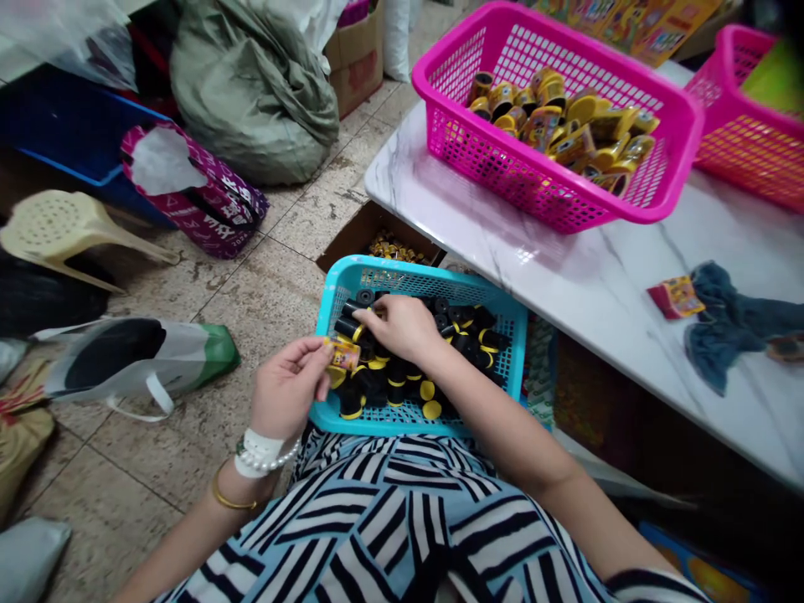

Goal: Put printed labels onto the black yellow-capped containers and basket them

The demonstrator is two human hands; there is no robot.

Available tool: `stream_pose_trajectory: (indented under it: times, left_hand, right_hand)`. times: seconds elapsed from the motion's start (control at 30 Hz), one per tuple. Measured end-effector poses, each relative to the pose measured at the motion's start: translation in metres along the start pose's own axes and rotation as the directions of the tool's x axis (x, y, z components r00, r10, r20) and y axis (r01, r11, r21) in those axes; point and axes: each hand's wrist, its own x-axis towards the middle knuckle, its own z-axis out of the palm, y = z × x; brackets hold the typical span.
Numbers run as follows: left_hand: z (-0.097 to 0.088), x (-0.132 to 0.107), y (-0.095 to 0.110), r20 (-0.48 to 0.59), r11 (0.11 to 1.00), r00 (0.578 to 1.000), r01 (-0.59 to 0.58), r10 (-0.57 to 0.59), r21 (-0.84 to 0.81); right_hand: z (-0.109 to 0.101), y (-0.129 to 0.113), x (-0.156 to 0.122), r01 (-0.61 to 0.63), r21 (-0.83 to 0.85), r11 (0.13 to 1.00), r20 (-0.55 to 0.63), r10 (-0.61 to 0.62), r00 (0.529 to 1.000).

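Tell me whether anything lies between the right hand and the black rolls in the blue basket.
Nothing visible does. The right hand rests on the black rolls inside the blue basket. The left hand holds a yellow-labelled piece at the basket's left rim, off to the side.

Both bare forearms reach forward from the lap, close together. The left hand (289, 389) sits lower and nearer the body, wrist bent slightly back, palm turned inward — thumb and fingertips pinched together at its tip. The right hand (402, 327) lies just ahead of it, palm down, knuckles up, its forearm running back diagonally toward the right elbow — the fingers curl downward, and from here I cannot tell whether they are closed on anything.
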Motion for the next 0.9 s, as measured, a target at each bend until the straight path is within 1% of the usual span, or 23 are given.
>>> stream_pose_trajectory:
  times: [0.03,0.07,0.13,0.17,0.23,0.3,0.33,0.37,0.43,0.47,0.5,0.57,0.63,0.73,0.8,0.9]
  left_hand:
    - [-0.003,0.002,0.002,-0.007,0.997,0.998,0.063,-0.064,-0.054]
    - [-0.006,0.003,0.004,0.0,0.986,0.992,0.128,-0.128,-0.104]
    - [-0.009,0.004,0.008,0.048,0.956,0.972,0.236,-0.231,-0.172]
    - [-0.009,0.004,0.01,0.074,0.944,0.963,0.268,-0.259,-0.192]
    - [-0.008,0.004,0.012,0.12,0.928,0.952,0.301,-0.281,-0.22]
    - [-0.004,0.006,0.012,0.159,0.919,0.948,0.31,-0.277,-0.246]
    - [0.0,0.008,0.011,0.181,0.914,0.945,0.314,-0.273,-0.256]
    - [0.004,0.01,0.01,0.198,0.911,0.943,0.315,-0.268,-0.266]
    - [0.014,0.015,0.008,0.219,0.905,0.939,0.32,-0.264,-0.279]
    - [0.019,0.017,0.007,0.226,0.903,0.937,0.325,-0.267,-0.281]
    - [0.025,0.019,0.006,0.232,0.901,0.934,0.331,-0.271,-0.28]
    - [0.035,0.021,0.005,0.26,0.899,0.924,0.348,-0.281,-0.267]
    - [0.044,0.021,0.004,0.304,0.896,0.909,0.366,-0.286,-0.252]
    - [0.054,0.022,0.003,0.357,0.879,0.887,0.396,-0.292,-0.264]
    - [0.057,0.022,0.002,0.387,0.858,0.869,0.429,-0.308,-0.283]
    - [0.061,0.024,0.003,0.44,0.821,0.838,0.48,-0.323,-0.309]
  right_hand:
    - [0.007,-0.004,0.009,-0.017,-0.088,0.996,0.038,0.021,0.999]
    - [0.014,-0.007,0.015,-0.032,-0.137,0.99,0.067,0.042,0.997]
    - [0.021,-0.01,0.019,-0.045,-0.131,0.99,0.084,0.056,0.995]
    - [0.022,-0.009,0.018,-0.033,-0.094,0.995,0.067,0.04,0.997]
    - [0.016,-0.004,0.007,0.014,0.022,1.0,-0.012,-0.014,1.0]
    - [0.003,0.005,-0.01,0.039,0.219,0.975,-0.081,-0.022,0.997]
    - [-0.005,0.009,-0.019,0.024,0.351,0.936,-0.076,0.002,0.997]
    - [-0.014,0.013,-0.029,-0.008,0.488,0.873,-0.041,0.032,0.999]
    - [-0.03,0.018,-0.049,-0.076,0.695,0.715,0.037,0.07,0.997]
    - [-0.037,0.02,-0.058,-0.088,0.753,0.652,0.053,0.073,0.996]
    - [-0.043,0.021,-0.066,-0.085,0.789,0.608,0.05,0.075,0.996]
    - [-0.049,0.023,-0.078,-0.061,0.825,0.562,0.022,0.075,0.997]
    - [-0.051,0.024,-0.086,-0.043,0.835,0.549,0.006,0.068,0.998]
    - [-0.051,0.025,-0.089,-0.035,0.822,0.568,-0.011,0.078,0.997]
    - [-0.052,0.025,-0.088,-0.031,0.795,0.606,-0.037,0.1,0.994]
    - [-0.055,0.025,-0.089,-0.008,0.727,0.686,-0.108,0.126,0.986]
